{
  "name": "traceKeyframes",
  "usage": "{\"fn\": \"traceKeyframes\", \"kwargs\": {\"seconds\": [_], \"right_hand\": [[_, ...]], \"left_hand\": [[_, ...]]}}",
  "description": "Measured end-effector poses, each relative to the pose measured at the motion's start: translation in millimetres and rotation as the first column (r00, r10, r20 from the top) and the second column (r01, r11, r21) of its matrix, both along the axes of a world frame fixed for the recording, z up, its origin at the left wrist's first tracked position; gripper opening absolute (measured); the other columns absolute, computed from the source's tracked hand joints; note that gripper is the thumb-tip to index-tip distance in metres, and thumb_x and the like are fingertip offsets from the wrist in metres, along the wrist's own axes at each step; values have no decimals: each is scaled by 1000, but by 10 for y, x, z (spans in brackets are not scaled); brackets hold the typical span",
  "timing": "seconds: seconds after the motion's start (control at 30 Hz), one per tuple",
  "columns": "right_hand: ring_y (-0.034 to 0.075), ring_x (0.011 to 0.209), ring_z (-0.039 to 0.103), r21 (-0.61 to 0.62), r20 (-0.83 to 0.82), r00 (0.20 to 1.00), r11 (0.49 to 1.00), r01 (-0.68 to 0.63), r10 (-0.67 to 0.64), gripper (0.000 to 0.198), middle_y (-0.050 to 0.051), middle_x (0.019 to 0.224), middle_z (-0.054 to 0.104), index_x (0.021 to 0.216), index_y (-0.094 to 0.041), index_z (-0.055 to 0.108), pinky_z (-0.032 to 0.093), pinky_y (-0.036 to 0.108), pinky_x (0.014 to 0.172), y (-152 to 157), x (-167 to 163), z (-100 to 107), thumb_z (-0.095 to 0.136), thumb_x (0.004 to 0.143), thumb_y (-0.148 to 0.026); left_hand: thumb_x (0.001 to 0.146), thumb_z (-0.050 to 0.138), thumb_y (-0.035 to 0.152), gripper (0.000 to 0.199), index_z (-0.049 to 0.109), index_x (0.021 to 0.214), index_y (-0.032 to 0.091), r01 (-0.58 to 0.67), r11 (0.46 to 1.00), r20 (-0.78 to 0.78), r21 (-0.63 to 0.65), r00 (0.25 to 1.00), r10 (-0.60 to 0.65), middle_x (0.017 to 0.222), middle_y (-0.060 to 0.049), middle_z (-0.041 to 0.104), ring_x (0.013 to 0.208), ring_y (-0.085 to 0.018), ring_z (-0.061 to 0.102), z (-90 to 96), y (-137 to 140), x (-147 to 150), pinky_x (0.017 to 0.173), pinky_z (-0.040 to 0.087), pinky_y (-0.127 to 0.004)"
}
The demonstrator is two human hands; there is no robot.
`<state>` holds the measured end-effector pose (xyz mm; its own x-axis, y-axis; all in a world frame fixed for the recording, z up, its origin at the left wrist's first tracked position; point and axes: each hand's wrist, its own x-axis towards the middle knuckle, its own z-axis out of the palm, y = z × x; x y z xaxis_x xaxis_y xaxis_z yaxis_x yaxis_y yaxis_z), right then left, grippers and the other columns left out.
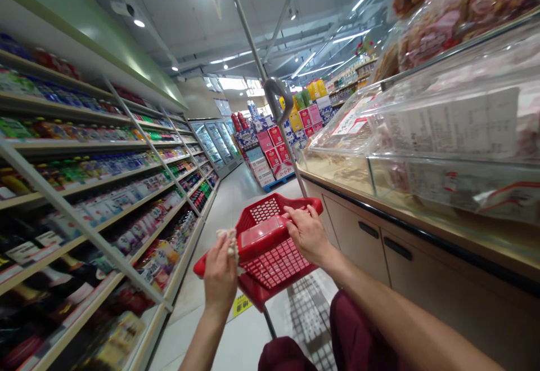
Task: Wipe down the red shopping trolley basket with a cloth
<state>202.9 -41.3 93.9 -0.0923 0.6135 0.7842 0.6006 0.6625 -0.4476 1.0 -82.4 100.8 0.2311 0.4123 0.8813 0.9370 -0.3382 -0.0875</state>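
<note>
A red plastic shopping cart [276, 269] with a mesh basket stands in front of me, its handle [261, 235] crossing the lower middle of the view at a tilt. My left hand [221, 269] is closed at the handle's left part, with a crumpled off-white cloth [230, 241] between the fingers and the bar. Near the right end, my right hand [307, 233] has its fingers curled over the same handle. I see nothing lying in the visible part of the basket.
Shelves [105, 222] of drinks and packets line the left side. On the right is a display counter [346, 188] with clear covers and bagged goods. A metal pole [248, 22] slants up beyond the cart. Stacked boxes [274, 151] and glass-door coolers [217, 143] stand ahead.
</note>
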Motion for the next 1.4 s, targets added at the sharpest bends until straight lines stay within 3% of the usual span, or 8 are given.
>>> {"fn": "traceKeyframes", "kwargs": {"seconds": [0.2, 0.4, 0.63, 0.83, 0.93, 1.13, 1.23, 1.4], "right_hand": [[20, 106, 49, 13, -16, 1000, 1000, 21, -21, 37, 6, 112, 58, 119, -19, 48, 19, 47, 101, -18, 18, -16, 36, 85, -29], [20, 106, 49, 29, -32, 999, 1000, 9, -8, 38, 7, 113, 58, 121, -19, 45, 20, 48, 101, -33, 52, -25, 34, 86, -28], [19, 107, 49, 48, -44, 998, 998, -32, 34, 42, 7, 112, 58, 128, -20, 36, 20, 47, 101, -43, 61, -62, 29, 88, -30], [19, 105, 49, 48, -77, 997, 999, -10, 13, 42, 6, 113, 57, 129, -20, 34, 20, 48, 101, -28, 84, -74, 23, 90, -32], [19, 103, 51, 42, -66, 998, 999, 17, -14, 42, 6, 108, 59, 128, -19, 35, 21, 48, 100, -41, 70, -66, 25, 89, -32], [22, 111, 45, -13, 21, 1000, 1000, 20, -19, 46, 10, 122, 50, 129, -19, 34, 26, 49, 96, -107, -25, 180, 34, 86, -34], [21, 118, 37, 11, 164, 981, 994, -108, 105, 44, 7, 132, 40, 124, -23, 41, 29, 43, 94, -126, -251, 294, 43, 81, -36], [20, 114, 40, 89, 287, 939, 971, -223, 189, 42, 6, 125, 48, 115, -20, 49, 31, 38, 93, -78, -557, 286, 54, 74, -28]], "left_hand": [[81, 40, 15, 38, 44, 119, 20, 137, 990, -176, -10, 975, -137, 122, -9, 50, 119, -21, 39, -29, 24, 122, 98, 38, -41], [83, 40, 19, 34, 47, 115, 22, -50, 999, 20, 16, 999, 49, 119, -9, 52, 114, -20, 45, 7, -65, -189, 96, 40, -42], [82, 37, 14, 36, 47, 117, 17, 126, 990, -176, -70, 975, -137, 123, -10, 50, 119, -21, 39, -18, 146, 492, 97, 39, -42], [85, 34, 26, 34, 51, 113, 17, -21, 982, 97, -188, 994, 40, 115, -10, 56, 111, -20, 48, 100, 64, 18, 96, 40, -40], [83, 35, 25, 34, 52, 111, 16, 38, 967, 87, -253, 996, -17, 117, -9, 55, 114, -20, 45, 122, 81, 107, 98, 37, -41], [76, 42, 20, 65, 12, 134, 13, 172, 906, 106, -386, 984, -142, 132, -16, 38, 121, -22, 37, 177, 192, 613, 95, 38, -42], [71, 48, 28, 76, 9, 134, 12, 79, 895, 74, -438, 996, -52, 135, -18, 33, 122, -25, 35, 181, 96, 355, 97, 33, -46], [66, 54, 42, 64, 39, 121, 14, -221, 860, -121, -460, 975, 186, 121, -14, 51, 111, -27, 47, 108, -65, -185, 96, 31, -48]]}}
